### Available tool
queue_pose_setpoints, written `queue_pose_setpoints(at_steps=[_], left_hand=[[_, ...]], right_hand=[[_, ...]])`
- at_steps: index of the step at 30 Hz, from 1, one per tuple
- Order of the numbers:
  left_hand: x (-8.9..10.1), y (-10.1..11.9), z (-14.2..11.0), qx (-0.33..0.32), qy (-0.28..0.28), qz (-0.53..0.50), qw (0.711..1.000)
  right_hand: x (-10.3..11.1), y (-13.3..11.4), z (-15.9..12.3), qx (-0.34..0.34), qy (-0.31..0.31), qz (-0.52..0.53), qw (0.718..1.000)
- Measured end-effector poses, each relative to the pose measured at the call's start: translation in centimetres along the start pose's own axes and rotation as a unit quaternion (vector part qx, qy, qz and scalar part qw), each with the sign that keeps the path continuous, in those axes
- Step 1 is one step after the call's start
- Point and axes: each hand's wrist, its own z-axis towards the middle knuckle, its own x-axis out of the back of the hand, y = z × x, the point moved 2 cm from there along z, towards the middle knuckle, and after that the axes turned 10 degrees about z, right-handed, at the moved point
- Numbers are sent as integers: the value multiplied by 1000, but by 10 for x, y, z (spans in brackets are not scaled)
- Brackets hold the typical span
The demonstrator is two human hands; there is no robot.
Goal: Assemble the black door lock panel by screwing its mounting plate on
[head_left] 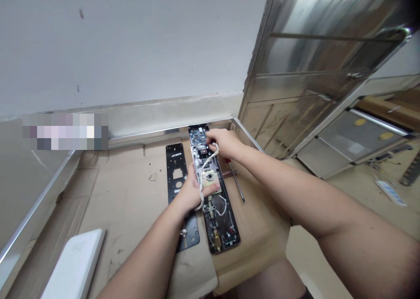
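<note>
A long black electronic door lock panel (pixel 226 222) lies open-side up, showing a circuit board (pixel 197 137) at its far end and wiring inside. My left hand (pixel 193 187) is closed around its left side, the thumb resting on a pale square block (pixel 210 179) in the middle. At the far end, my right hand (pixel 223 141) pinches by the board's right edge, where a white cable (pixel 210 159) runs into its fingers; the fingertips are partly hidden. The cable loops back past my left hand. A flat black plate (pixel 175 159) with cutouts lies just left, partly behind my left arm.
A screwdriver (pixel 237 183) lies right of the panel on the brown cardboard (pixel 131 194). A white slab-like box (pixel 74 264) sits at the near left. A metal rim (pixel 151 133) edges the table against the wall. A metal door (pixel 295 63) stands at the right.
</note>
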Motion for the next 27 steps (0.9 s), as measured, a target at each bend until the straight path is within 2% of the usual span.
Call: queue_pose_setpoints(at_steps=[9, 15, 21, 27], left_hand=[[1, 0, 1, -17, -8, 7, 1000], [-1, -3, 1, -2, -13, -32, 999], [0, 4, -1, 0, 2, 11, 1000], [0, 5, -2, 16, 0, -2, 1000]], right_hand=[[0, 0, -1, -15, 7, 7, 1000], [1, 6, -1, -20, 9, 29, 999], [-3, 2, -4, 8, 15, 24, 1000], [0, 3, -11, 37, 23, 41, 998]])
